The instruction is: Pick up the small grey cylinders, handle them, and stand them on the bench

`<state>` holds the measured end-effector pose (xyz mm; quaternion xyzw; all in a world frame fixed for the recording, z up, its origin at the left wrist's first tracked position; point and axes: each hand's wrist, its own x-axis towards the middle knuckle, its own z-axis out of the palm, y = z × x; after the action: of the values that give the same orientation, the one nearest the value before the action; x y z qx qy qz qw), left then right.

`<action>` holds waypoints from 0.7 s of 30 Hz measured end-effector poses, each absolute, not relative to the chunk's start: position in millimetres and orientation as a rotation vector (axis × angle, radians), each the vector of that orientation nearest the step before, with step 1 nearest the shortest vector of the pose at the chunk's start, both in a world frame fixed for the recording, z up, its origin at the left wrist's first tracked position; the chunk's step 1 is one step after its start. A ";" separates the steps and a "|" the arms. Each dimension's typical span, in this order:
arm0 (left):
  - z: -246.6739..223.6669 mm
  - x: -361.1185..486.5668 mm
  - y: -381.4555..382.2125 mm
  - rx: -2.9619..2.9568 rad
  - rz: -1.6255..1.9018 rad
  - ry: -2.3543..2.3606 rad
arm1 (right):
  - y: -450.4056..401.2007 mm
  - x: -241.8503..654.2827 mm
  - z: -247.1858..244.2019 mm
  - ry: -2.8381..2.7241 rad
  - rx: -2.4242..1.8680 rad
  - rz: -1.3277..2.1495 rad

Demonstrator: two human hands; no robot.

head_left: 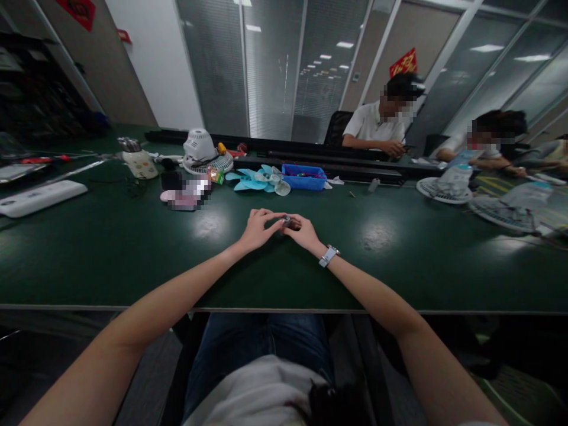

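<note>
Above the green tabletop (284,275), my two hands meet around a small grey round part (287,220). What kind of part it is, I cannot make out. My left hand (261,229) pinches it from the left with thumb and index finger. From the other side, my right hand (306,234) grips the same part with its fingers curled, hiding much of it. A watch with a light band (329,255) is on my right wrist.
Beyond my hands lie light-blue fan blades (255,178) and a blue tray (304,177) of small items. A white fan housing (198,145) stands back left, near a pen holder (138,161). Other white fan parts (448,184) lie right. Across the table sits a person (377,127).
</note>
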<state>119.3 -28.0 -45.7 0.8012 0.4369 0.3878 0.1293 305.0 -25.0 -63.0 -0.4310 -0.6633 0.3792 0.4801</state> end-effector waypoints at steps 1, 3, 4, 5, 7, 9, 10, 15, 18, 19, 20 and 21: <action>-47.2 120.5 -26.2 2.319 1.128 1.283 | -24.6 305.3 -62.6 -1.619 -1.044 0.960; -48.1 122.3 -22.7 2.299 1.135 1.287 | -24.4 305.2 -61.6 -1.645 -1.024 1.018; -47.2 123.0 -21.1 2.290 1.141 1.281 | -24.7 304.8 -61.0 -1.666 -1.015 1.040; -45.4 123.3 -19.7 2.284 1.153 1.274 | -25.3 304.3 -60.4 -1.688 -1.010 1.056; -40.6 122.1 -17.0 2.269 1.207 1.279 | -26.9 303.4 -58.9 -1.718 -1.008 1.071; -37.4 117.0 -14.0 2.248 1.276 1.316 | -28.8 303.1 -57.3 -1.719 -1.004 1.084; -37.8 112.9 -12.3 2.243 1.296 1.338 | -29.8 303.2 -56.6 -1.714 -0.999 1.089; -59.6 88.4 -1.3 2.362 1.000 1.433 | -35.7 301.3 -54.7 -1.722 -0.980 1.073; -71.3 81.5 3.4 2.447 0.817 1.453 | -36.8 299.7 -55.7 -1.712 -0.983 1.026; -72.7 80.7 4.2 2.461 0.800 1.447 | -35.2 301.4 -55.8 -1.692 -0.999 1.004; -72.9 80.4 4.4 2.468 0.803 1.438 | -32.3 305.4 -55.6 -1.663 -1.024 0.973; -72.0 80.1 4.3 2.466 0.819 1.430 | -28.1 312.6 -54.7 -1.626 -1.059 0.924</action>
<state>80.1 4.3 -72.0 0.8282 0.4804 0.2751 0.0876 312.6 -28.1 -54.7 -0.4332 -0.6653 0.3782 0.4761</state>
